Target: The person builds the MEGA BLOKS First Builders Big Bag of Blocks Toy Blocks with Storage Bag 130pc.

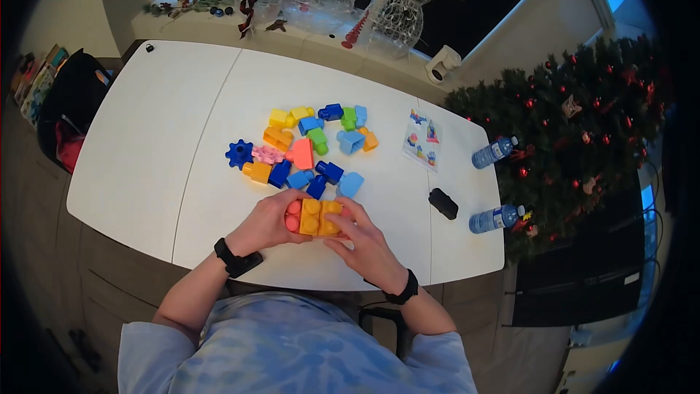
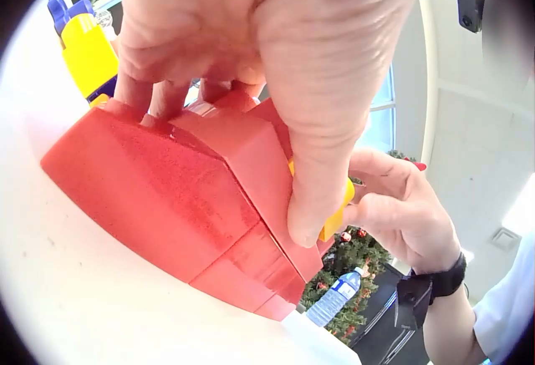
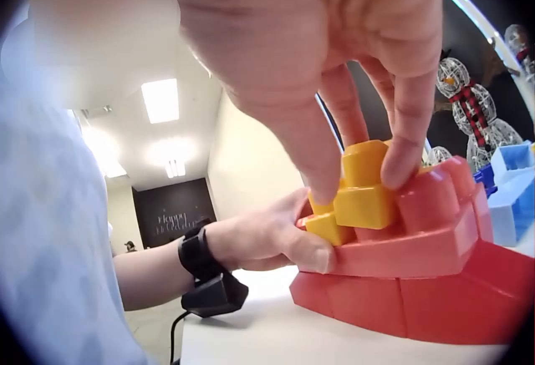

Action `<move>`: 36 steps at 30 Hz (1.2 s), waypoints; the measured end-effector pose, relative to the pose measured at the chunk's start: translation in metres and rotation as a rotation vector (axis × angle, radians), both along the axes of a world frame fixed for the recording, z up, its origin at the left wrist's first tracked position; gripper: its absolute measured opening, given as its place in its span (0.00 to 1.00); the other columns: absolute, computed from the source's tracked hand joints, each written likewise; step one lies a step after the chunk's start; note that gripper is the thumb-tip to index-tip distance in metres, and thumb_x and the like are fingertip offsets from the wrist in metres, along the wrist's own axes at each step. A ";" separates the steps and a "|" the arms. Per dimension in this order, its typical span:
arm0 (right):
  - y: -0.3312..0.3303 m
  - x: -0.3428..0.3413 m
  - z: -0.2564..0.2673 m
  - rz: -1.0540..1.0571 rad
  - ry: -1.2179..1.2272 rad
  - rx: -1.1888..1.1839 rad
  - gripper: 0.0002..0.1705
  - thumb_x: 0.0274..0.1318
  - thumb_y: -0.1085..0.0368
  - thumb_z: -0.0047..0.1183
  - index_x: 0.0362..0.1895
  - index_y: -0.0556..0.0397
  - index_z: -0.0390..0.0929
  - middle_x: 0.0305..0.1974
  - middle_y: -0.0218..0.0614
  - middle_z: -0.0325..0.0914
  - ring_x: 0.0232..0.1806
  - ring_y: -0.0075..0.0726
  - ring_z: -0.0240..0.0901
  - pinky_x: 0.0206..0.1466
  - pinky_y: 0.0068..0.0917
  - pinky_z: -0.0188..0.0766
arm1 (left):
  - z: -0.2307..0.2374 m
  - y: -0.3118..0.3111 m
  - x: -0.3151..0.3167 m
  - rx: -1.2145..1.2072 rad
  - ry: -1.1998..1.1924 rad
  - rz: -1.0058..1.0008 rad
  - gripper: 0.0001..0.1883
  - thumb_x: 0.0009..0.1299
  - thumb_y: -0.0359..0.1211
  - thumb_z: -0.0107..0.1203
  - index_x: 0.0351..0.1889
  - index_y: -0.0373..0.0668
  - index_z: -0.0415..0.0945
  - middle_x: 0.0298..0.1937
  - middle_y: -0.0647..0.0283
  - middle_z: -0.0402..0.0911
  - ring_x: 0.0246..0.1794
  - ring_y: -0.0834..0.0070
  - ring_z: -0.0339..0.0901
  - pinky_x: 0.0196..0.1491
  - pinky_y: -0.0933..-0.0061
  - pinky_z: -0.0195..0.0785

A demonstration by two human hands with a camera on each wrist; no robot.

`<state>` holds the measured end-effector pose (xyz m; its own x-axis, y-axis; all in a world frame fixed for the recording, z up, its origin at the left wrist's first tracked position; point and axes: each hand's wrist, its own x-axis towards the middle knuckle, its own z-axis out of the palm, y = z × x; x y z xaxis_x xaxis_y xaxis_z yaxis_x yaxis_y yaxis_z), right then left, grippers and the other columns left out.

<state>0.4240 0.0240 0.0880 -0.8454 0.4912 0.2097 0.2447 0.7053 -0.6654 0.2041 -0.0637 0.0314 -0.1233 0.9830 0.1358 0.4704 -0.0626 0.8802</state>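
Observation:
A stack of red building blocks [image 3: 401, 252] stands low on the white table, wider at its boat-shaped base, with round studs on top. My left hand [image 1: 266, 220] grips the stack at its left end, thumb on the near side and fingers over the far side. Two yellow blocks [image 1: 310, 217] sit side by side atop the red layer. From above, my right hand [image 1: 373, 246] pinches the right-hand yellow block [image 3: 365, 207] between thumb and fingers. The fingers partly cover that block in the head view.
Just beyond the hands lie loose blocks, including a dark blue block [image 1: 330, 171], a light blue block [image 1: 351, 184] and a blue gear [image 1: 239, 154]. A picture sheet [image 1: 422, 140], a black case [image 1: 442, 203] and two water bottles [image 1: 494, 152] are to the right.

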 end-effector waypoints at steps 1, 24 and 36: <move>0.002 0.001 -0.003 -0.003 -0.001 -0.001 0.28 0.54 0.66 0.71 0.58 0.56 0.76 0.67 0.50 0.67 0.56 0.53 0.76 0.58 0.40 0.78 | 0.002 0.000 0.000 -0.007 -0.001 0.000 0.38 0.50 0.36 0.82 0.59 0.40 0.76 0.50 0.57 0.85 0.47 0.62 0.86 0.54 0.66 0.79; 0.026 -0.022 -0.014 0.051 -0.085 -0.071 0.45 0.43 0.69 0.73 0.68 0.51 0.68 0.54 0.46 0.76 0.54 0.55 0.77 0.56 0.42 0.78 | 0.005 0.000 0.001 -0.028 -0.022 -0.005 0.37 0.51 0.33 0.79 0.59 0.41 0.74 0.52 0.53 0.83 0.51 0.54 0.83 0.55 0.62 0.78; 0.032 -0.022 -0.024 0.069 -0.154 0.033 0.45 0.42 0.65 0.74 0.67 0.50 0.68 0.58 0.45 0.76 0.62 0.57 0.72 0.65 0.44 0.71 | 0.028 -0.012 -0.043 -0.015 0.076 -0.088 0.38 0.49 0.31 0.80 0.60 0.41 0.75 0.57 0.58 0.81 0.54 0.56 0.81 0.56 0.62 0.77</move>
